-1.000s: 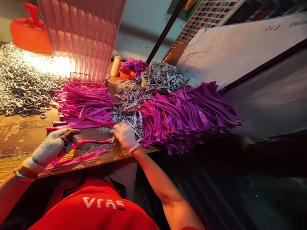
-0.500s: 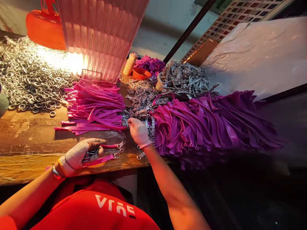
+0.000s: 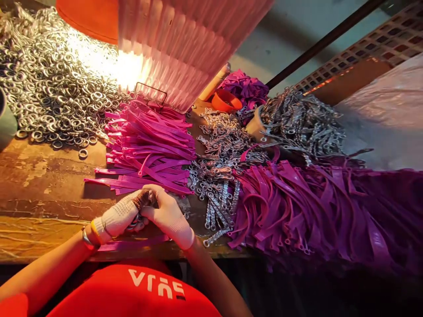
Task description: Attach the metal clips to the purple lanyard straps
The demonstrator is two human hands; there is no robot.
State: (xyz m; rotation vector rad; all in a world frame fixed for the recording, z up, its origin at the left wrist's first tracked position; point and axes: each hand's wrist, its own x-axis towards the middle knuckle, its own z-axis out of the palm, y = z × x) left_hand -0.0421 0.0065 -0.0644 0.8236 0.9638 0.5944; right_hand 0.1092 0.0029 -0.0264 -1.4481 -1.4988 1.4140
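My left hand point(image 3: 114, 221), in a knitted glove with brown fingertips, is curled around several metal rings point(image 3: 134, 226). My right hand point(image 3: 170, 215), gloved as well, meets it with fingers closed at the left fingertips. Whatever lies between the fingers is hidden behind the right hand. Below both hands a pink strap point(image 3: 135, 243) lies along the table's front edge. Just beyond them is a stack of pink straps point(image 3: 152, 145). To their right several short metal chains point(image 3: 216, 207) with end loops are spread out.
A heap of metal rings point(image 3: 56, 88) spreads at the left under an orange lamp point(image 3: 89, 17). A corrugated panel point(image 3: 185, 48) stands behind the straps. Purple straps point(image 3: 297, 202) hang over the right edge. Behind them are a tipped container of chains point(image 3: 300, 123) and an orange bowl point(image 3: 226, 101).
My right hand has left the chain pile and come left to meet my left hand. The strap end with metal clips near the left fingers is now covered. The view has shifted.
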